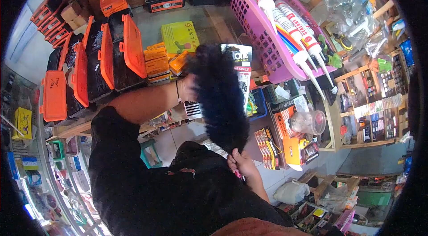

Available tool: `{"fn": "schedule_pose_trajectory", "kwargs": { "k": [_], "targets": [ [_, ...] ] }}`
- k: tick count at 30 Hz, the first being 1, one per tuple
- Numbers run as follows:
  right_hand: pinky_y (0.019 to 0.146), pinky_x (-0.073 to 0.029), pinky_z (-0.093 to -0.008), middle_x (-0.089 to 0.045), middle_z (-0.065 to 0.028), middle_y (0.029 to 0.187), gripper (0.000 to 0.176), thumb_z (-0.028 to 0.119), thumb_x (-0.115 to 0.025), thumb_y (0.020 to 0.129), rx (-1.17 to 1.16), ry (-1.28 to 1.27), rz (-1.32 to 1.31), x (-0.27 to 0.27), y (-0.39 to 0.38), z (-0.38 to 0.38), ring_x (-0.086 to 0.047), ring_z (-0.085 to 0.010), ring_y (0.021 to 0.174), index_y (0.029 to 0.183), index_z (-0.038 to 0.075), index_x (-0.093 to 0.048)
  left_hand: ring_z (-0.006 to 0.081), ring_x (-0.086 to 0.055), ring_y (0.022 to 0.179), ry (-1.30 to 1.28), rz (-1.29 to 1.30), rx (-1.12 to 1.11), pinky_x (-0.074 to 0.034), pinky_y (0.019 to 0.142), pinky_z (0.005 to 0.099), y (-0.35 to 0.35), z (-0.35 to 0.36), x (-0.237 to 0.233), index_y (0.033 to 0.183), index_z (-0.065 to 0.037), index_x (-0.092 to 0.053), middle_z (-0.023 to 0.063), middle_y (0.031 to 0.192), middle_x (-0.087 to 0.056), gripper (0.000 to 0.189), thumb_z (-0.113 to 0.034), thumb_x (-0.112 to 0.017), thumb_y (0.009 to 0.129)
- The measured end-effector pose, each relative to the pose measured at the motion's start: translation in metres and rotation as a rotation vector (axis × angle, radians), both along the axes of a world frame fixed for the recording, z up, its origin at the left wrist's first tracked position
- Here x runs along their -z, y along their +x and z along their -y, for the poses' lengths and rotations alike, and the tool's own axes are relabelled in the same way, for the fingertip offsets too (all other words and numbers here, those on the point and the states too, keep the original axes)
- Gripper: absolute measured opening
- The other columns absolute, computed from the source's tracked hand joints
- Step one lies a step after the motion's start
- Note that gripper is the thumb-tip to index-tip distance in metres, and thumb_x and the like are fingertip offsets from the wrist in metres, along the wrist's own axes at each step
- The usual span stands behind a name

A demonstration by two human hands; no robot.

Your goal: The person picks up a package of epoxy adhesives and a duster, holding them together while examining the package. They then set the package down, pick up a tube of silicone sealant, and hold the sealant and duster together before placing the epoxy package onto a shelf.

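A fluffy dark feather duster [218, 98] stands upright in the middle of the view. My right hand [241, 164] is closed around its handle, just below the feathers. My left hand [189, 88], with a dark band at the wrist, reaches in from the left behind the duster. It is at the edge of a carded adhesives pack [242, 67] and appears to grip it. The feathers cover most of the pack and hide my left fingertips. Small orange boxes [157, 63] and a yellow-green SKT box [179, 36] lie just beyond my left hand.
Black bins with orange lids [133, 49] line the left of the counter. At the right stands a purple basket [249, 26] holding sealant tubes [298, 24]. Below it are a clear plastic jar [312, 122] and an orange box [293, 150]. Stocked shelves [370, 106] stand farther right.
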State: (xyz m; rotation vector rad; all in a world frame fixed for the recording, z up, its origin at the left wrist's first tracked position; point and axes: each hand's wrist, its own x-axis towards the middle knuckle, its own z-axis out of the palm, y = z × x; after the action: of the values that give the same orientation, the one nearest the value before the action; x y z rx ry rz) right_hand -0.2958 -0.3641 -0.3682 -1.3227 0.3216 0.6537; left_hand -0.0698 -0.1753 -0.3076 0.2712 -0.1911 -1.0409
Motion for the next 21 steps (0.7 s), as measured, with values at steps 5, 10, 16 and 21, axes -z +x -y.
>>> {"fn": "schedule_pose_trajectory", "kwargs": {
  "k": [5, 10, 16, 21],
  "targets": [
    [0.038, -0.030, -0.0228, -0.037, -0.0020, 0.051, 0.050, 0.052, -0.037, 0.085, 0.212, 0.033, 0.010, 0.004, 0.004, 0.006, -0.035, -0.0101, 0.041, 0.057, 0.010, -0.034, 0.0241, -0.050, 0.103, 0.076, 0.051, -0.007, -0.037, 0.090, 0.0389, -0.004, 0.002, -0.011, 0.119, -0.005, -0.042, 0.0127, 0.111, -0.052, 0.075, -0.065, -0.022, 0.079],
    [0.040, -0.032, -0.0229, -0.036, -0.0015, 0.052, 0.049, 0.051, -0.037, 0.085, 0.025, -0.026, -0.011, -0.003, -0.002, -0.007, -0.035, -0.0103, 0.045, 0.058, 0.010, -0.033, 0.0269, -0.046, 0.109, -0.192, -0.028, 0.060, -0.032, 0.097, 0.0405, -0.007, 0.001, -0.012, 0.123, -0.006, -0.040, 0.0156, 0.121, -0.046, 0.065, -0.056, -0.031, 0.083],
    [0.039, -0.031, -0.0224, -0.040, -0.0022, 0.050, 0.053, 0.053, -0.036, 0.085, 0.166, -0.016, 0.023, -0.002, -0.001, 0.003, -0.037, -0.0104, 0.042, 0.056, 0.008, -0.040, 0.0277, -0.045, 0.111, 0.082, 0.046, -0.014, -0.033, 0.095, 0.0419, -0.003, 0.002, -0.010, 0.120, -0.003, -0.042, 0.0164, 0.118, -0.048, 0.077, -0.065, -0.022, 0.080],
    [0.039, -0.029, -0.0234, -0.039, -0.0019, 0.052, 0.049, 0.051, -0.039, 0.085, -0.078, -0.066, -0.019, 0.004, -0.008, 0.001, -0.036, -0.0104, 0.042, 0.059, 0.010, -0.037, 0.0284, -0.047, 0.106, -0.052, -0.098, -0.067, -0.033, 0.095, 0.0411, -0.004, 0.005, -0.013, 0.119, -0.004, -0.044, 0.0166, 0.117, -0.048, 0.061, -0.053, -0.029, 0.086]
  ]
}}
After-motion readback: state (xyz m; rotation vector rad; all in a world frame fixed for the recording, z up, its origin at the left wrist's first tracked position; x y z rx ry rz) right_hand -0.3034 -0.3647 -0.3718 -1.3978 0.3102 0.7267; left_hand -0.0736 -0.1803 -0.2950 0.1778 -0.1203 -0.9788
